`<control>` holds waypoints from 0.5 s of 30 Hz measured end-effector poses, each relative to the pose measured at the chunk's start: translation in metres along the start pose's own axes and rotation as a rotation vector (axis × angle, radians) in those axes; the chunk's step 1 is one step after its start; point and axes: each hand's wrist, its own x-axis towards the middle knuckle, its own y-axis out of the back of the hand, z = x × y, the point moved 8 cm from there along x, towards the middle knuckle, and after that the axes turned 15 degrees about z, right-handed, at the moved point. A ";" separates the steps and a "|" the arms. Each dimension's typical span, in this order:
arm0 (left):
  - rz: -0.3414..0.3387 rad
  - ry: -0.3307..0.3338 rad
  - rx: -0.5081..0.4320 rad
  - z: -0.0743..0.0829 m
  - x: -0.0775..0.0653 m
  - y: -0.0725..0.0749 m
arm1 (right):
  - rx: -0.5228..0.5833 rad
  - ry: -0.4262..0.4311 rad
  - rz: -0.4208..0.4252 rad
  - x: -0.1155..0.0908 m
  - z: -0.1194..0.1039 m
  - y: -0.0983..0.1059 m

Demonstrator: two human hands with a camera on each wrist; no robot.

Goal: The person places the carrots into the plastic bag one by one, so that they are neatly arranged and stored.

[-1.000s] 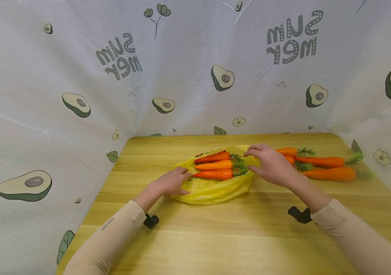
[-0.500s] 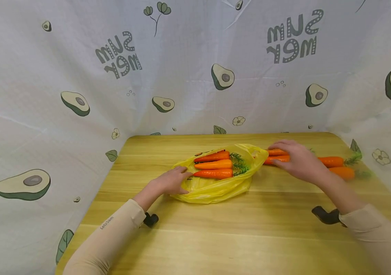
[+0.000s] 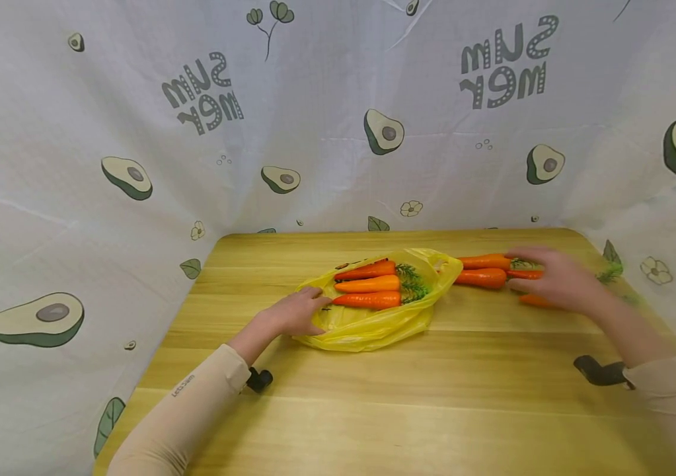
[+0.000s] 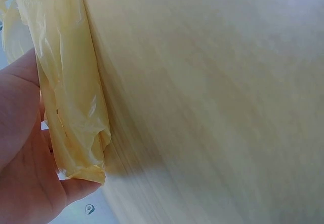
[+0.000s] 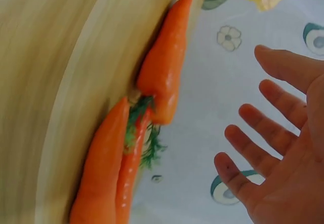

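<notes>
A yellow plastic bag lies with its mouth spread, and three orange carrots with green tops rest in it. My left hand is at the bag's left end, thumb and fingers apart against its rim. The left wrist view shows the yellow plastic against that hand, with part of the fingers hidden behind it. My right hand, blurred, hovers over the carrots on the right. Its fingers are spread with nothing between them in the right wrist view, beside several loose carrots.
Right of the bag, two carrots lie on the wooden table, tips toward the bag. More carrots are partly hidden under the right hand. A white curtain printed with avocados hangs round the back and sides of the table.
My right hand has moved from the bag's right rim out to the right, over the loose carrots. My left hand and the carrots in the bag have stayed put.
</notes>
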 end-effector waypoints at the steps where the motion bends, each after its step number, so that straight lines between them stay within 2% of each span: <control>1: -0.002 0.004 -0.003 0.000 0.000 0.000 | -0.008 -0.004 -0.008 -0.001 0.004 0.001; 10: -0.005 0.012 -0.010 -0.001 -0.002 -0.001 | -0.096 -0.014 -0.035 -0.006 0.036 0.002; 15: 0.006 -0.002 -0.004 0.000 -0.002 0.000 | -0.096 -0.056 -0.071 -0.012 0.047 0.003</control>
